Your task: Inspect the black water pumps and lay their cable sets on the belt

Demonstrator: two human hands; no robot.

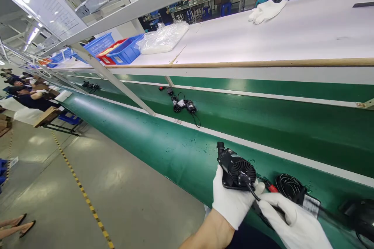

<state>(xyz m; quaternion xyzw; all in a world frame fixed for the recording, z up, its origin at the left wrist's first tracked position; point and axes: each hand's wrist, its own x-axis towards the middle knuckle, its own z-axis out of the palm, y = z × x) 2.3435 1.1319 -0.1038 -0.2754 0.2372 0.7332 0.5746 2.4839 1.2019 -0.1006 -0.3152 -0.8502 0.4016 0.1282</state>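
A black pump (238, 169) with a ribbed round housing and a short outlet pipe rests in my left hand (230, 202), which wears a white glove and is closed around its underside. My right hand (292, 218), also gloved, pinches the pump's black cable (253, 192) just below the housing. Beside my hands on the green belt (181, 155) lie a coiled black cable (289, 186), a red connector (272, 188) and a white label (311, 204). At the right edge is another black device (364, 218), blurred and partly cut off.
On the inner belt lies another black pump (191, 107) with its cable. A white shelf (292, 42) above holds a white glove (267, 11), plastic bags (163, 39) and blue bins (125, 49). A slanted metal post (113, 79) stands left. People (32, 97) are far left.
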